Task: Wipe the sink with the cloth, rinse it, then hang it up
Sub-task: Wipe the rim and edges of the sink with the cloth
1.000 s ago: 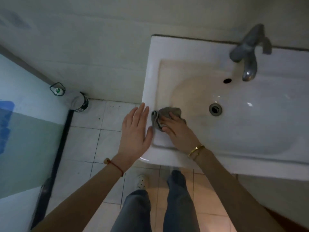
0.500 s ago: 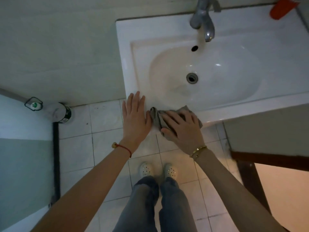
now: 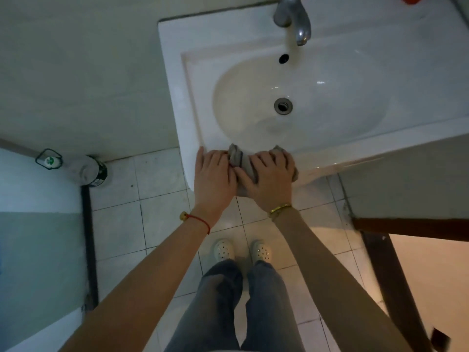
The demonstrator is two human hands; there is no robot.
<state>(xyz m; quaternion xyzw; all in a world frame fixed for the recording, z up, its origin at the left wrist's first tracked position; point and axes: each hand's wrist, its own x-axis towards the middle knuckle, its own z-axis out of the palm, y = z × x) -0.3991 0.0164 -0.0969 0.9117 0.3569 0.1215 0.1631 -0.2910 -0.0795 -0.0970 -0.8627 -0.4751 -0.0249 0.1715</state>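
The right hand [image 3: 269, 177] presses a grey cloth [image 3: 239, 160] flat on the front rim of the white sink [image 3: 177, 102]; the left hand [image 3: 213, 176] lies open beside it on the rim's near-left corner, thumb touching the cloth. The tap [image 3: 294, 19] stands over the basin (its top is cut off), with the drain [image 3: 283, 105] below; pale clogs [image 3: 223, 248] stand on the tiled floor [image 3: 121, 219].

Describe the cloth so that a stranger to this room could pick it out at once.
Find the white sink under the metal tap and follow its front rim to the near left corner. The cloth is the crumpled grey rag pressed there under the right hand, the one soft, dark thing on the white rim.
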